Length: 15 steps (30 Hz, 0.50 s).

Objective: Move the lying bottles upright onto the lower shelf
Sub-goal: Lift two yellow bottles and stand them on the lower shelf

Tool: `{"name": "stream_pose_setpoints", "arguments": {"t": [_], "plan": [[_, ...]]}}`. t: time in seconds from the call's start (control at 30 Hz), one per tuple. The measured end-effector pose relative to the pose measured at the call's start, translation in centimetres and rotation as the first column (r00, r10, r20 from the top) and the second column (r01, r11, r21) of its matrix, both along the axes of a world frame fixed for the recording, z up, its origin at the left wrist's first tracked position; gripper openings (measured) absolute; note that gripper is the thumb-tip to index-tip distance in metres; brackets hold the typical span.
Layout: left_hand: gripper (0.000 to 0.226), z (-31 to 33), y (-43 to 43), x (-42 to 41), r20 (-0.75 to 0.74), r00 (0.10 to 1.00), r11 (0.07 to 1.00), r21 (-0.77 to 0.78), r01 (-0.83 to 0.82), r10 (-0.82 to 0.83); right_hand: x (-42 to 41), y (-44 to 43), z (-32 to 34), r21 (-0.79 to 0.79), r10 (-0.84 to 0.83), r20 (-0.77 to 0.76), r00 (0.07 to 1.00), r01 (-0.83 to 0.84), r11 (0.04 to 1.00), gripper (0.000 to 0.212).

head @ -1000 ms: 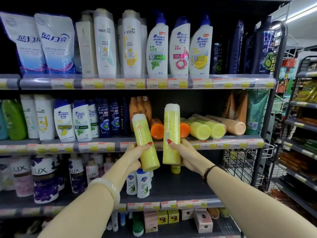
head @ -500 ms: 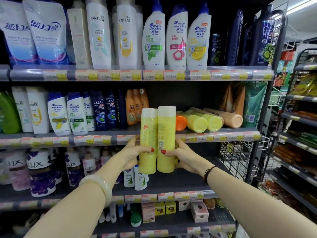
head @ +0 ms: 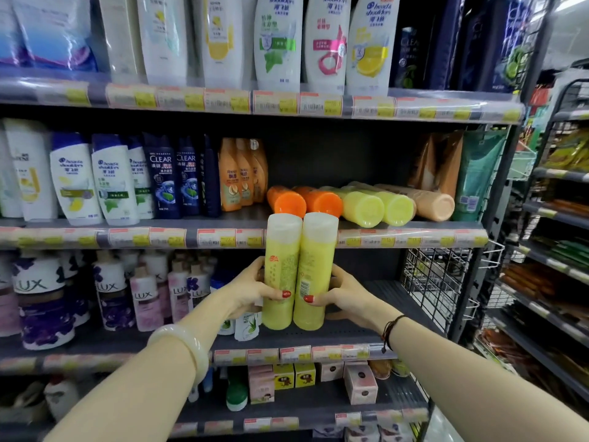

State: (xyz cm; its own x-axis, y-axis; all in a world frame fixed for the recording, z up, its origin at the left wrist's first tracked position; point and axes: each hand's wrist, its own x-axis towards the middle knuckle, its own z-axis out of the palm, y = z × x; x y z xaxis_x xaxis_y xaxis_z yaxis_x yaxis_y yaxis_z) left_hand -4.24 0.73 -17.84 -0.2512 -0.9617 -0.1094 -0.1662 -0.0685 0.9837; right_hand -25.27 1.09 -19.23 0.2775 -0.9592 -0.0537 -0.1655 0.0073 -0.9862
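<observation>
Two yellow bottles with white caps stand upright side by side, bases at the lower shelf (head: 366,338). My left hand (head: 251,290) grips the left yellow bottle (head: 282,269); my right hand (head: 342,296) grips the right yellow bottle (head: 314,269). On the shelf above, several bottles lie on their sides with bases toward me: two orange bottles (head: 288,202), two yellow-green bottles (head: 366,208) and a tan bottle (head: 436,205).
Lux bottles (head: 143,291) and small white bottles (head: 245,327) crowd the lower shelf left of my hands. A wire rack (head: 436,282) closes the shelf's right end. Upright shampoo bottles (head: 159,177) fill the upper shelves; small boxes (head: 360,382) sit on the bottom shelf.
Both hands lowered the two yellow bottles from in front of the middle shelf down to the lower shelf. The left bottle went from tilted to upright, pressed against the right one.
</observation>
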Motion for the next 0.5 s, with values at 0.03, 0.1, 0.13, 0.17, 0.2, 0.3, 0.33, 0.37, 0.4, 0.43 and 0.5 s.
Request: {"name": "stream_pose_setpoints", "arguments": {"t": [0.03, 0.1, 0.13, 0.17, 0.2, 0.3, 0.33, 0.37, 0.4, 0.43, 0.5], "plan": [[0.082, -0.6, -0.2, -0.2, -0.003, 1.000, 1.000, 0.006, -0.004, 0.004, -0.1, -0.3, -0.6, -0.003, 0.003, 0.006, 1.000, -0.003, 1.000, 0.065], [0.081, -1.7, -0.7, -0.5, -0.019, 1.000, 1.000, 0.007, -0.002, 0.002, -0.3, -0.9, -1.7, -0.002, 0.007, 0.017, 1.000, -0.007, 1.000, 0.067], [0.082, -2.3, -1.0, -0.6, -0.022, 1.000, 1.000, 0.000, -0.002, 0.002, -0.4, -1.3, -2.4, -0.002, 0.012, 0.023, 1.000, -0.012, 1.000, 0.068], [0.082, -3.0, -1.4, -0.8, -0.022, 1.000, 1.000, -0.007, -0.006, 0.006, -0.6, -1.7, -3.0, -0.005, 0.018, 0.027, 0.999, -0.017, 1.000, 0.067], [0.082, -3.7, -1.8, -0.9, -0.024, 1.000, 1.000, -0.012, -0.013, 0.013, -0.7, -2.1, -3.6, -0.011, 0.023, 0.029, 0.999, -0.023, 1.000, 0.067], [0.087, -5.9, -2.9, -1.4, 0.000, 0.999, 0.998, -0.038, -0.051, 0.051, -0.9, -3.4, -5.7, -0.023, 0.018, 0.035, 0.999, -0.017, 1.000, 0.067], [0.089, -6.6, -3.3, -1.6, 0.017, 0.998, 0.996, -0.056, -0.065, 0.067, -0.9, -3.8, -6.4, -0.027, 0.013, 0.037, 0.999, -0.012, 1.000, 0.067], [0.090, -7.2, -3.8, -1.7, 0.028, 0.996, 0.994, -0.072, -0.077, 0.079, -1.0, -4.2, -7.0, -0.034, 0.010, 0.033, 0.999, -0.008, 0.999, 0.067], [0.090, -7.9, -4.2, -1.9, 0.032, 0.996, 0.993, -0.080, -0.084, 0.087, -1.1, -4.7, -7.5, -0.040, 0.007, 0.026, 1.000, -0.006, 0.999, 0.068], [0.089, -8.4, -4.6, -1.9, 0.031, 0.995, 0.992, -0.083, -0.091, 0.094, -1.1, -5.1, -8.0, -0.045, 0.004, 0.018, 1.000, -0.003, 0.999, 0.069], [0.086, -9.4, -5.5, -2.0, 0.025, 0.994, 0.991, -0.073, -0.108, 0.110, -1.1, -6.0, -8.8, -0.044, -0.008, 0.006, 1.000, 0.009, 0.999, 0.071]]}}
